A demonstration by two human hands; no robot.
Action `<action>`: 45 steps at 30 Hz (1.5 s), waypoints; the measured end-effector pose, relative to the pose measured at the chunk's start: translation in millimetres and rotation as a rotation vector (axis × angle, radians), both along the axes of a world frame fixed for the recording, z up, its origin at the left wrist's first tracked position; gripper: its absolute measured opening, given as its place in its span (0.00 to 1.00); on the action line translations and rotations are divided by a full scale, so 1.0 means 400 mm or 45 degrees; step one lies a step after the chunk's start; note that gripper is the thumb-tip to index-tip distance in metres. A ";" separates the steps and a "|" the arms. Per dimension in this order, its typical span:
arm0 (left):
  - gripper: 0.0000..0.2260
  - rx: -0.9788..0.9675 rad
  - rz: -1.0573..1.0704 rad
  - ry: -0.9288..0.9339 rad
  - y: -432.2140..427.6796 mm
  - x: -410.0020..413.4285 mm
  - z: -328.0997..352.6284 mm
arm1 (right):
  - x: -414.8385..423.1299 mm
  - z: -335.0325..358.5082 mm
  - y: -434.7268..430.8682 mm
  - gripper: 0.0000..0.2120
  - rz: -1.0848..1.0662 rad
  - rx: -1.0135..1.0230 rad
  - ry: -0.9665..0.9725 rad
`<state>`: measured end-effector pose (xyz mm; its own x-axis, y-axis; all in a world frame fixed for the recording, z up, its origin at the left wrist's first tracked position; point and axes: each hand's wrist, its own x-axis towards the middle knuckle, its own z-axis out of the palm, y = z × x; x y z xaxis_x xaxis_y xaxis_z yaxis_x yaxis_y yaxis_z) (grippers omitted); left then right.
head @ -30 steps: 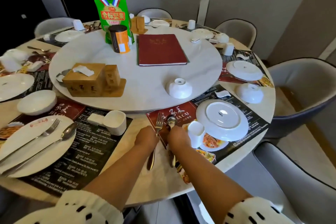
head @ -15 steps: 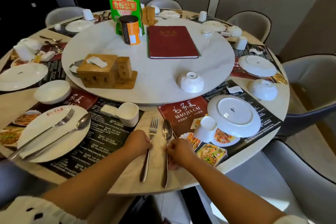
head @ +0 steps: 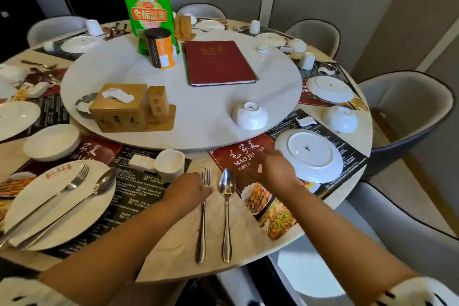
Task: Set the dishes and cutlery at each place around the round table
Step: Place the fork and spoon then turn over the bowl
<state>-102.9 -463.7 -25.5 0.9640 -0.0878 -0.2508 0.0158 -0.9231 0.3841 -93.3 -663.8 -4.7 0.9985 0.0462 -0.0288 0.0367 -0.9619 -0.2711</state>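
Observation:
A fork [head: 203,221] and a spoon [head: 226,221] lie side by side on the bare table top, handles toward me, just left of a red and black placemat [head: 233,155]. My left hand [head: 186,190] rests beside the fork with its fingertips over the fork's neck. Blurred, with fingers spread, my right hand [head: 272,169] hovers over the placemat next to an upside-down white plate [head: 310,154]. It hides the small cup that stood there. An upside-down bowl [head: 249,115] sits on the white turntable [head: 198,129].
The place on the left has a plate [head: 37,221] bearing a fork and spoon, a bowl [head: 51,141] and a cup [head: 170,164]. The turntable carries a wooden tissue box [head: 119,109], a red menu [head: 218,62], a can and a green bag. Grey chairs [head: 407,117] ring the table.
My right hand let go of the spoon and moved up and right toward the upside-down plate. The fork and spoon now lie flat; my left hand stays at the fork.

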 end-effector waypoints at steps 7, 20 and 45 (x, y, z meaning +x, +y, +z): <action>0.12 -0.210 -0.129 -0.197 -0.092 0.038 -0.016 | 0.091 -0.007 -0.065 0.39 0.086 -0.546 0.596; 0.16 -0.446 -0.076 -0.250 -0.193 0.083 -0.025 | -0.022 -0.110 -0.172 0.35 -0.275 1.047 0.078; 0.16 -1.014 0.247 -0.134 -0.265 0.369 0.091 | 0.330 -0.015 -0.221 0.34 0.084 0.738 -0.330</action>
